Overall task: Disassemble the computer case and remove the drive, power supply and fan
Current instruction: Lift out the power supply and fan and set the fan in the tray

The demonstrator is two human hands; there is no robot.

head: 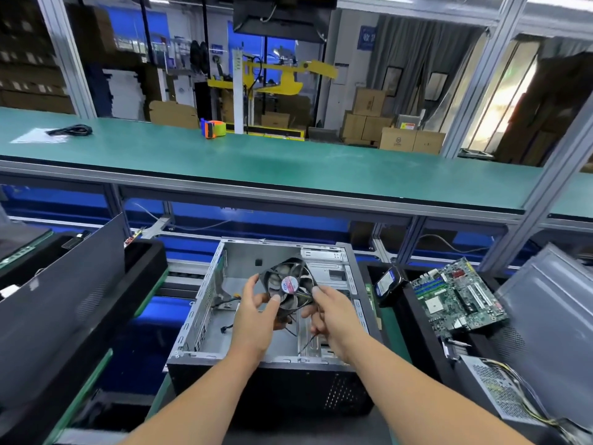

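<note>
Black plastic framed the case fan (290,285), which both hands held up over the open computer case (272,316). The left hand (256,311) curled its fingers round the fan's left edge, thumb on the near face; the right hand (327,311) pinched its right corner, and a thin black fan cable (306,343) hung down just below that hand. One fan, one case, two hands. The case lay on its side, near centre, its metal interior facing up. To the right, one hard drive (386,284) leaned in a black tray, one green motherboard (459,295) lay beyond it, and one power supply (500,390) sat nearer, at the right edge.
</note>
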